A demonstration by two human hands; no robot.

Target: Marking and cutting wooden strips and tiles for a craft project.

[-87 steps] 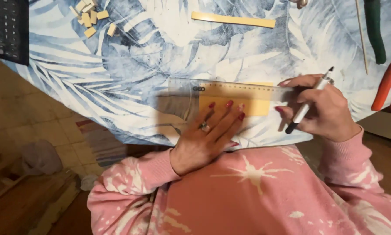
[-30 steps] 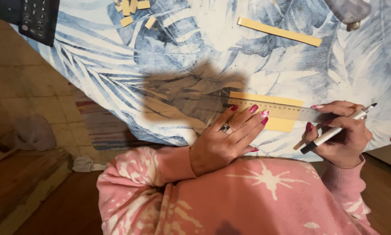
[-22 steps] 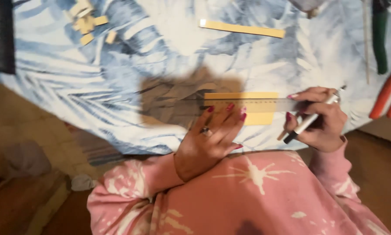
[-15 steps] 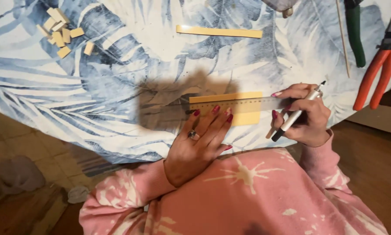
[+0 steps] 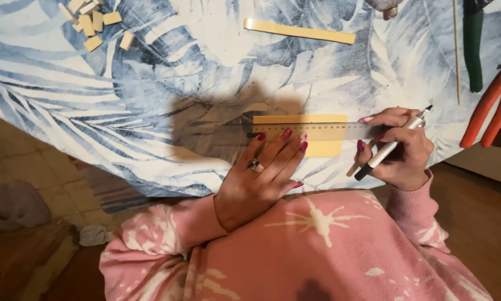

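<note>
**Ruler pinned over wood strip, pen held ready**

Head view. Left hand (image 5: 264,175): fingers spread and pressed flat on the clear ruler (image 5: 312,131), apparently to keep it from sliding. Ruler lies across a pale wood strip (image 5: 303,134) near the counter's (image 5: 150,100) front edge; both run left to right. Right hand (image 5: 398,150): pinching a pen (image 5: 393,144) at the ruler's right end, pen slanted, one end up-right. Spare strip (image 5: 299,31), small wood blocks (image 5: 94,22) and orange-handled pliers (image 5: 493,103) lie well apart.

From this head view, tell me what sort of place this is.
Probably a home craft table rather than a workshop: a leaf-print cloth covers it, with small cut wood pieces, orange-handled pliers and a clear ruler over a wooden strip.
</note>
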